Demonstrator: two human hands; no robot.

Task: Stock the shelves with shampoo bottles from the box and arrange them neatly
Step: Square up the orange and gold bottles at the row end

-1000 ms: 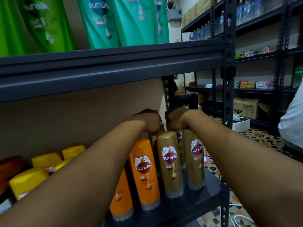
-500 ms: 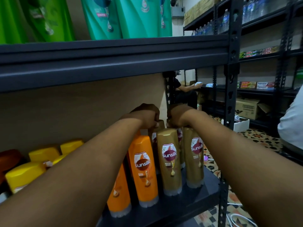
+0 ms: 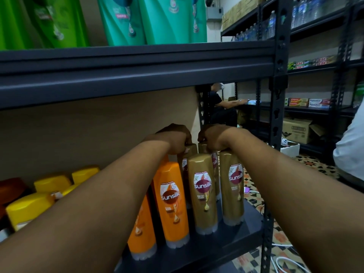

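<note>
Over the last second almost nothing on the shelf has moved: both hands remain deep at the back of the row, only the view has tilted slightly. The left hand [image 3: 174,139] curls over the cap of a rear gold Sunsilk bottle [image 3: 187,154], and the right hand [image 3: 211,137] curls over the cap of the neighbouring rear gold bottle [image 3: 204,147]; its wrist lies just above the right front gold bottle [image 3: 233,189]. So the step in hand looks like seating or squaring the back pair, with stocking of this corner well along. In front stand another gold bottle [image 3: 204,194] and two orange Sunsilk bottles [image 3: 172,203], all upright on the dark shelf board [image 3: 226,245]. Yellow-capped bottles [image 3: 29,207] sit to the left, half hidden by the forearm. Green refill pouches [image 3: 149,20] hang over the upper shelf beam [image 3: 137,75], which leaves little headroom. The front bottles crowd the reach, so a forearm could tip them. The supply box is not in view; a cardboard carton [image 3: 297,131] sits well apart across the aisle.
</note>
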